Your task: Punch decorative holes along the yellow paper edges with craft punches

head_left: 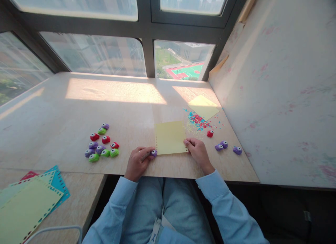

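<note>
A sheet of yellow paper [170, 137] lies on the pale wooden surface in front of me, with a row of small punched holes down its left edge and a few near its lower right corner. My left hand [137, 163] is closed on a small purple hole punch [153, 153] with an eye on it, at the sheet's lower left corner. Whether the paper sits inside the punch's slot I cannot tell. On the other side, my right hand [198, 152] pinches the sheet's right edge between thumb and fingers.
Several purple, green and red punches [100, 148] cluster at left. A red punch [210, 133] and purple punches [237, 150] lie at right. Coloured paper bits [198, 121] are scattered beside another yellow sheet [204, 106]. Hole-edged sheets [31, 202] are stacked lower left. A wall [283, 107] bounds the right.
</note>
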`<state>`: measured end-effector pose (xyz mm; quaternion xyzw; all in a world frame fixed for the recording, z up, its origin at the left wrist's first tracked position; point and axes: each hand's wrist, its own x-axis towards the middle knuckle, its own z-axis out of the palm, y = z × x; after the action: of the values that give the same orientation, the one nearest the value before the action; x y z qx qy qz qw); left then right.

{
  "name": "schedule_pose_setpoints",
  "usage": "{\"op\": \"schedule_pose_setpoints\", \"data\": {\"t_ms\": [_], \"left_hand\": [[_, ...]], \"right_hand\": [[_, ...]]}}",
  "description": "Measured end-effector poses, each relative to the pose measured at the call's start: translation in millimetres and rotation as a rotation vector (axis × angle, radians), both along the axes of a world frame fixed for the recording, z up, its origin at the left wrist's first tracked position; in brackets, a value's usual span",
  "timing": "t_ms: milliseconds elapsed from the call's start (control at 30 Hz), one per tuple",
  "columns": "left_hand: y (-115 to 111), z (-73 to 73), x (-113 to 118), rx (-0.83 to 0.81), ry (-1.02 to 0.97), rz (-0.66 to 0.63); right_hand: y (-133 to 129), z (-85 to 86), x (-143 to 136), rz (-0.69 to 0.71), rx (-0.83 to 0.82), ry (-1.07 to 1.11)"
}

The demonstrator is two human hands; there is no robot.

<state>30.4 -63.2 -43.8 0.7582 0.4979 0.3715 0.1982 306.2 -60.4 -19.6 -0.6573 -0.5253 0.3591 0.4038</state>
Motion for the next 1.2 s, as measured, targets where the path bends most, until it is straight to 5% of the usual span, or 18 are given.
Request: {"op": "schedule_pose_setpoints", "data": {"t_ms": [300, 467, 733, 1200], "left_hand": [[1, 4.2, 3, 0.033, 0.024, -0.037], [0, 6.0, 3, 0.033, 0.028, -0.032], [-2, 8.9, 6, 0.029, 0.003, -0.002], [-3, 9.6, 7, 0.014, 0.042, -0.002]], "right_hand": [[-2, -3.3, 4, 0.028, 0.004, 0.068], [-9, -3.0, 0, -0.089, 0.25, -0.228], [-6, -6.9, -16, 0.47, 0.486, -0.559], [-8, -15.1, -20, 0.502, 0.502, -0.623]]}}
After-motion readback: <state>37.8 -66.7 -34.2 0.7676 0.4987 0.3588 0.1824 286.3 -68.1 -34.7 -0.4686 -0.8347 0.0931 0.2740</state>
